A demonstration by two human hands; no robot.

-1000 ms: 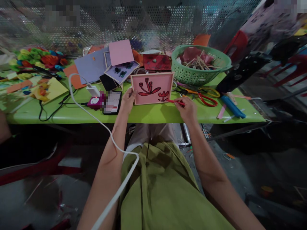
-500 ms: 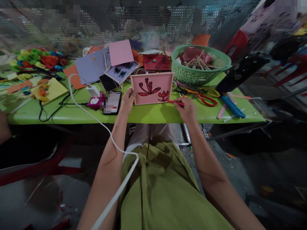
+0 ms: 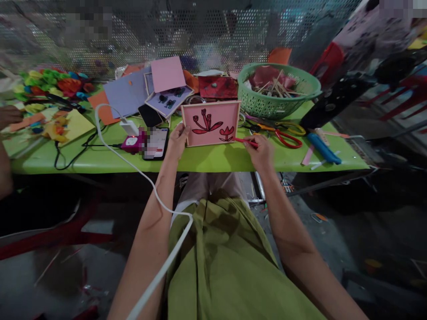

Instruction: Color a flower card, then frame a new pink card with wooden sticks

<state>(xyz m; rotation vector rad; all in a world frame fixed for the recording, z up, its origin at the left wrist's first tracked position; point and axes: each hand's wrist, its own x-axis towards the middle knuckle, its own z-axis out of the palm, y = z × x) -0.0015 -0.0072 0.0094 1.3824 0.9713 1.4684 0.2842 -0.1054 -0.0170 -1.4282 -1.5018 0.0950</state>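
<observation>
My left hand (image 3: 179, 138) grips the left edge of a framed pink picture (image 3: 208, 114), its thumb on the front of the pale frame. The picture stands tilted up on the green table and shows red flowers with dark outlines, a large one and a small one at lower right. My right hand (image 3: 260, 151) is closed around a red pen (image 3: 247, 142). The pen's tip is at the small flower, close to the frame's right edge; whether it touches the paper I cannot tell.
A phone (image 3: 156, 144) and a purple adapter (image 3: 132, 142) with a white cable lie left. Behind right stands a green basket (image 3: 280, 100) of sticks, with scissors (image 3: 288, 138) and a blue tool (image 3: 323, 149) nearby. Another person's hand (image 3: 10, 115) is at far left.
The pen and my right hand have shifted very slightly to the right. Another person's hand has come in over the papers at far left. My left hand keeps its hold.
</observation>
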